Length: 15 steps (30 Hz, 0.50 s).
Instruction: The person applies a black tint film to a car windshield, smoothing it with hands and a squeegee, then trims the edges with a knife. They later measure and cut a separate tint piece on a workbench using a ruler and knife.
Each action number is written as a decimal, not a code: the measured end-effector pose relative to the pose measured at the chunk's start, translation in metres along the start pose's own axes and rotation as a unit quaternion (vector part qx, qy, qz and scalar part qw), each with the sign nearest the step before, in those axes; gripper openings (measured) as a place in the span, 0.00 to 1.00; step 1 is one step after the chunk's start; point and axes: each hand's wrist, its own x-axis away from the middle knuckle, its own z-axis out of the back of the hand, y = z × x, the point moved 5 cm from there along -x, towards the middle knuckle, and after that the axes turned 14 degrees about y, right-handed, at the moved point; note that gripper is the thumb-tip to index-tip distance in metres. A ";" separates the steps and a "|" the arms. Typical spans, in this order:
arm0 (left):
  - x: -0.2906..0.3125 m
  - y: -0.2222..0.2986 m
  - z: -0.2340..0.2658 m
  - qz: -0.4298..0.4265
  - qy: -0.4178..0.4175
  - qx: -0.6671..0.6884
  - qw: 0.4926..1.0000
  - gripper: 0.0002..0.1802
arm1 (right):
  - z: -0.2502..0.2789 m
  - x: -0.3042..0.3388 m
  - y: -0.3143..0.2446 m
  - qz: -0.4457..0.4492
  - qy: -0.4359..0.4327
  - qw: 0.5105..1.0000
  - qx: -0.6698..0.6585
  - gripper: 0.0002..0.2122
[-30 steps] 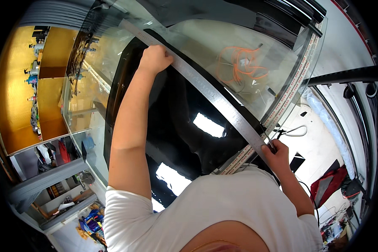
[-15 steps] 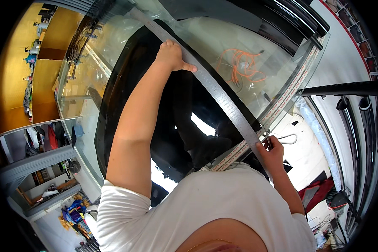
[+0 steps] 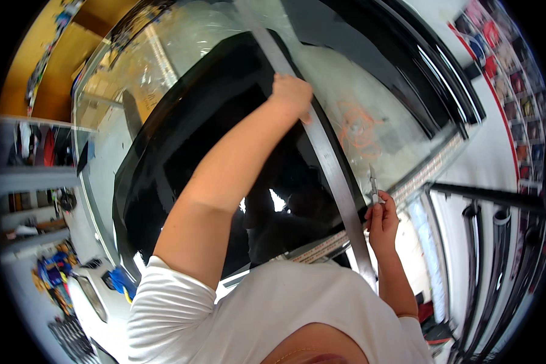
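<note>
A long metal ruler lies slantwise along the right side of a glossy black sheet. My left hand grips the ruler in its upper part, thumb at the right edge and fingers curled on the left. Beside the ruler's lower part, my right hand is closed around a slim silver knife-like tool, its thin tip pointing away from me. The tool is blurred and partly hidden by the fingers. The near end of the ruler reaches down beside my shirt.
The sheet rests on a glass-topped table with printed measuring strips. A coiled orange cord shows right of the ruler. Dark rolls lie at the far right, and long black tubes stand beyond the table's right edge.
The view has turned and shifted. My right hand has left the ruler's near end and now holds the silver tool up beside it. My left hand remains on the ruler.
</note>
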 end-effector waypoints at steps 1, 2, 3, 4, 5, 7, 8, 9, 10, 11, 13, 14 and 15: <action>0.001 0.002 0.000 0.005 -0.004 -0.014 1.000 0.39 | -0.012 -0.013 -0.003 0.011 -0.030 0.999 0.002 0.15; 0.004 0.009 0.001 0.004 -0.008 -0.026 1.000 0.43 | -0.024 -0.025 -0.010 0.043 -0.048 0.998 0.016 0.16; 0.009 0.010 0.002 0.010 0.004 -0.030 0.999 0.47 | -0.040 -0.039 -0.020 0.076 -0.071 0.994 0.030 0.17; 0.012 0.007 0.002 0.018 0.017 -0.034 0.999 0.51 | -0.058 -0.055 -0.029 0.110 -0.094 0.989 0.042 0.19; 0.012 0.003 -0.001 0.017 -0.013 -0.011 1.000 0.56 | -0.077 -0.072 -0.036 0.140 -0.107 0.982 0.065 0.19; 0.017 0.001 0.001 0.018 0.012 0.011 1.000 0.56 | -0.117 -0.112 -0.045 0.199 -0.126 0.966 0.107 0.20; 0.019 0.002 0.004 0.016 0.028 0.020 0.999 0.56 | -0.136 -0.133 -0.051 0.252 -0.112 0.953 0.129 0.20; 0.019 0.001 0.002 0.018 0.028 0.029 0.999 0.59 | -0.157 -0.152 -0.057 0.303 -0.099 0.936 0.147 0.20; 0.017 0.001 -0.002 0.020 0.047 0.034 0.998 0.60 | -0.176 -0.169 -0.068 0.352 -0.085 0.918 0.164 0.20; 0.015 0.002 -0.010 0.021 0.065 0.037 0.997 0.61 | -0.196 -0.184 -0.080 0.356 -0.080 0.912 0.187 0.20; 0.019 -0.004 -0.011 0.018 0.061 0.050 0.997 0.64 | -0.239 -0.207 -0.105 0.365 -0.072 0.898 0.234 0.19; 0.020 -0.007 -0.011 0.017 0.047 0.048 0.998 0.64 | -0.259 -0.216 -0.116 0.387 -0.061 0.890 0.232 0.19; 0.020 -0.008 -0.011 0.014 0.033 0.047 0.998 0.64 | -0.276 -0.225 -0.125 0.408 -0.048 0.882 0.232 0.18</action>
